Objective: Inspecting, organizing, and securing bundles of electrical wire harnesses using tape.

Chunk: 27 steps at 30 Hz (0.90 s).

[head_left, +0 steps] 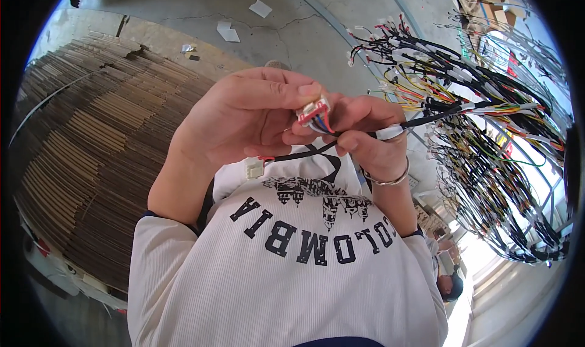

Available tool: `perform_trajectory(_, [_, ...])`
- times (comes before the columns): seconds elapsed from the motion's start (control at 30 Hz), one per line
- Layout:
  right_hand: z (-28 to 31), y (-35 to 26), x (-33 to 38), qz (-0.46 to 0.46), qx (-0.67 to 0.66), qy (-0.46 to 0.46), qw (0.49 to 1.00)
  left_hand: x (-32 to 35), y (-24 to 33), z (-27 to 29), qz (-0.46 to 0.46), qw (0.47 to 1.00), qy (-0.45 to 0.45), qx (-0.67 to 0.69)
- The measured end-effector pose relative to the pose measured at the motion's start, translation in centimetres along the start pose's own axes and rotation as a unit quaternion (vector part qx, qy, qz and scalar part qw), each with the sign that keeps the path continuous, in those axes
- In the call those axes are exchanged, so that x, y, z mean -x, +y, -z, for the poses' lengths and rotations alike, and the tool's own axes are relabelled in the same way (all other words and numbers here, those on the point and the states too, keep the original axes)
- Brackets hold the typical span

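Between the thumb and fingers of my left hand (pixel 234 112) is a white wire connector (pixel 314 110) with a red strip. Several coloured wires, blue and red among them, run from it toward my right hand (pixel 375 134). That hand is closed round the black-sleeved wire harness (pixel 420 121), just behind the connector, and a white band wraps the sleeve there. A second black branch passes under my left hand and ends in another white connector (pixel 254 168), which hangs in front of my shirt. The harness stretches off to the right, toward hanging wires.
Thick bunches of wire harnesses (pixel 481 182) hang from a rack at the right. Stacked flat cardboard (pixel 103 152) fills the left side. Paper scraps (pixel 228 32) lie on the concrete floor ahead. Another person (pixel 450 286) is at the lower right.
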State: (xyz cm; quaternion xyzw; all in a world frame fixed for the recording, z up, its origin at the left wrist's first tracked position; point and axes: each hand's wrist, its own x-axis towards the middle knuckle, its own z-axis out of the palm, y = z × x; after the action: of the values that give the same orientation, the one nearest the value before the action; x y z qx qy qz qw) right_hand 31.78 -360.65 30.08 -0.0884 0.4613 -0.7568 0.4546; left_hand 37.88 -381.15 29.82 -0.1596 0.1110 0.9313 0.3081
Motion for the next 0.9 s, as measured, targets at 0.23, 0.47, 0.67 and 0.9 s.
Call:
perform_trajectory(0.23, [0.0, 0.8, -0.3, 0.013, 0.014, 0.098, 0.995, 1.1, -2.1, 1.4, -0.267, 0.911, 0.254, -0.186])
perform_trajectory(0.47, [0.4, 1.6, -1.1, 0.048, -0.037, 0.128, 0.99, 2.8, -3.6, 1.0, -0.258, 0.894, 0.283, -0.232])
perform_trajectory(0.67, [-0.4, 1.2, -1.0, 0.063, -0.033, 0.116, 0.991, 2.4, -3.4, 0.6, -0.207, 0.968, 0.141, 0.029])
perform_trajectory(0.9, [-0.5, 1.2, -0.3, 0.07, -0.027, 0.075, 0.994, 1.5, -3.9, 0.2, -0.218, 0.972, -0.048, 0.075])
